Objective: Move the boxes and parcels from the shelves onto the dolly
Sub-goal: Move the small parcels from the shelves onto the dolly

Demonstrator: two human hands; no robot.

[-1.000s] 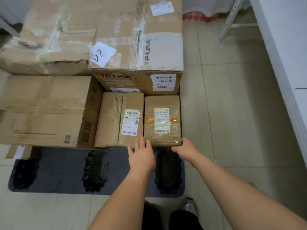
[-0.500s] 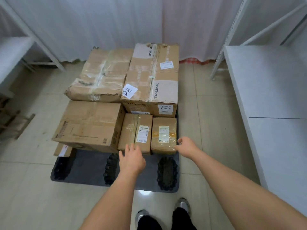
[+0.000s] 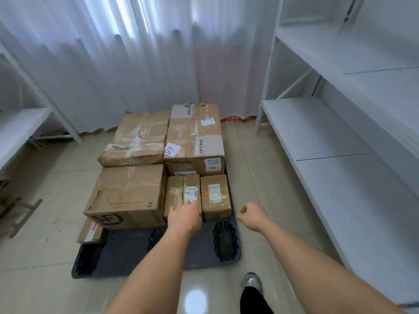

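Note:
Several cardboard boxes sit on the dark grey dolly [image 3: 127, 252] on the floor. The tall TP-LINK box [image 3: 195, 137] and a crumpled taped box [image 3: 138, 139] stand at the back. In front lie a large brown box [image 3: 129, 193] and two small labelled parcels, the left parcel [image 3: 179, 189] and the right parcel [image 3: 215, 196]. My left hand [image 3: 184, 216] hovers with loose fingers over the near end of the left parcel, holding nothing. My right hand [image 3: 254, 216] hangs empty, fingers curled, just right of the dolly's edge.
White metal shelves [image 3: 328, 132] run along the right, bare in what I see. Another white shelf [image 3: 20, 125] stands at the left. A white curtain [image 3: 136, 53] hangs behind. A small flat parcel [image 3: 91, 232] sticks out under the large box. My shoe [image 3: 252, 282] is on the tiled floor.
My head has risen and pulled back, so the whole room shows. Both hands have come away from the small parcels' near edge; the right hand has drifted right, off the dolly.

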